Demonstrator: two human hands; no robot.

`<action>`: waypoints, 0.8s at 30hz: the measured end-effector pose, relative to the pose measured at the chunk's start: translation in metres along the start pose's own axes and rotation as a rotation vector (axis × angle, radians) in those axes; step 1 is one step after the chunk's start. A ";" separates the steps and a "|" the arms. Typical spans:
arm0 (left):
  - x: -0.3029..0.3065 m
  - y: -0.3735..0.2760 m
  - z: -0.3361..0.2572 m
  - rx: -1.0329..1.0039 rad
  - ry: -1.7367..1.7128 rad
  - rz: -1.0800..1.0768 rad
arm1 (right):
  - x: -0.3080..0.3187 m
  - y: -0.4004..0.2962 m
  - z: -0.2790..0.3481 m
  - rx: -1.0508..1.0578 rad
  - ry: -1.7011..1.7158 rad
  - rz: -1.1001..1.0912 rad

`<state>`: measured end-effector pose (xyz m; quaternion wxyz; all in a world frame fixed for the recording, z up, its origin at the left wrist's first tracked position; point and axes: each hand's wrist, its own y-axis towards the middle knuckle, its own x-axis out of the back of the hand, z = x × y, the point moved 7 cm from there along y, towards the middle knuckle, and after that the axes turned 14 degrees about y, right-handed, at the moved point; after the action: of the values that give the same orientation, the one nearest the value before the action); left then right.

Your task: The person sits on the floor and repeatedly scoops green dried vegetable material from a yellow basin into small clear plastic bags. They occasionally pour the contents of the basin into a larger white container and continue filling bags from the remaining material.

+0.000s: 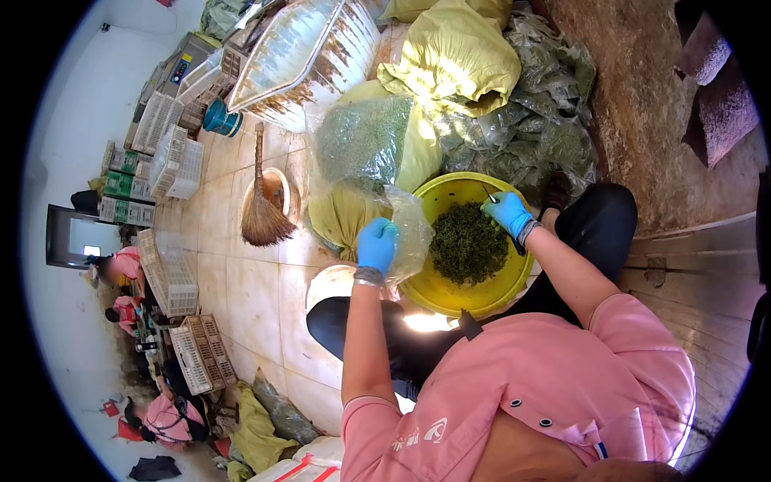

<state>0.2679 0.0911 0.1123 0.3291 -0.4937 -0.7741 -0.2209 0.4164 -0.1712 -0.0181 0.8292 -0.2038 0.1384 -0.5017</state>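
My left hand (377,246), in a blue glove, grips the edge of a clear plastic bag (412,226) at the left side of a yellow plastic basin (449,302). Small green plant pieces (467,244) lie heaped in the basin. My right hand (508,212), also gloved in blue, is over the basin's right side, closed on a small pointed metal tool (492,197) whose exact kind I cannot tell. A clear bag full of green pieces (364,141) rests beyond the basin on a yellow-green woven sack (340,220).
Filled clear bags (530,132) and a woven sack (461,54) are piled beyond the basin. A straw broom (265,217) leans across a white bucket (292,196) on the left. A stained white tub (301,60), plastic crates (171,277) and several people in pink stand farther off.
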 end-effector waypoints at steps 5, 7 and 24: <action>0.045 -0.016 -0.030 -0.022 0.044 -0.102 | -0.040 -0.036 0.031 -0.083 0.236 0.163; 0.042 -0.024 -0.043 -0.028 0.015 -0.156 | -0.062 -0.054 0.045 -0.053 0.350 0.235; -0.075 -0.045 -0.037 0.486 -1.004 0.098 | -0.096 -0.114 0.103 0.570 -0.386 0.094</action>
<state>0.2595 0.0012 0.0828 0.0346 -0.4836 -0.8406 0.2417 0.3286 -0.1127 0.1293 0.8859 -0.0485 -0.1576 -0.4336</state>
